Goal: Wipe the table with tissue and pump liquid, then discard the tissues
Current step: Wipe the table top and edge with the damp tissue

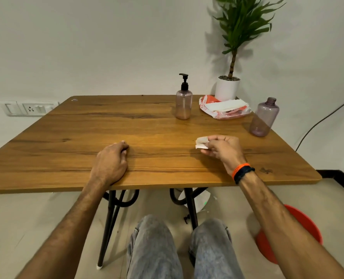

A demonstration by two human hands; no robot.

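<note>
- my right hand (222, 148) pinches a small folded tissue (201, 142) just above the wooden table (147, 127), near its front right part
- my left hand (110, 162) rests on the table's near edge, fingers loosely curled, holding nothing
- the pump bottle (184, 101) stands upright at the back, beside an opened tissue pack (224, 107)
- a capless bottle (264, 117) stands to the right
- a red bin (299, 220) sits on the floor under my right forearm
</note>
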